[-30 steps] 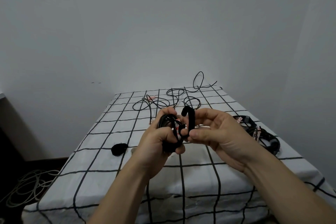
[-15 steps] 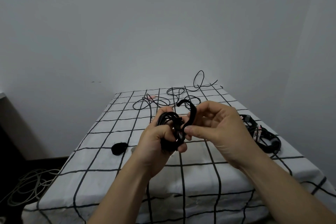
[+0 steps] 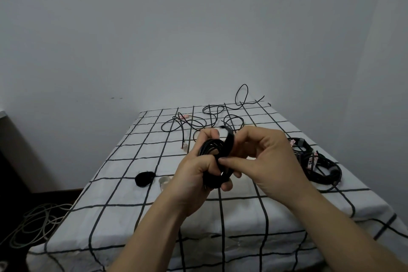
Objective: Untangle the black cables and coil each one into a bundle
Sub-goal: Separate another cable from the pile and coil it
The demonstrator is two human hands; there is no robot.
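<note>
My left hand [image 3: 194, 174] grips a coiled black cable bundle [image 3: 213, 152] in mid-air over the table's middle. A flat black strap [image 3: 229, 142] arcs over the top of the bundle, and my right hand [image 3: 268, 161] pinches it against the coil with thumb and forefinger. Loose black cables [image 3: 205, 120] lie tangled at the table's far end, one loop standing up against the wall. A pile of coiled black cables [image 3: 318, 165] with pink tags sits at the right edge.
The table [image 3: 123, 183] wears a white cloth with a black grid. A small black fuzzy lump [image 3: 144, 178] and a pale ring [image 3: 164, 181] lie left of my hands. Pale cables [image 3: 35, 225] are heaped on the floor at the left.
My right hand has drawn the black strap further over and around the bundle, moving down toward the left hand. The left hand's grip has stayed the same.
</note>
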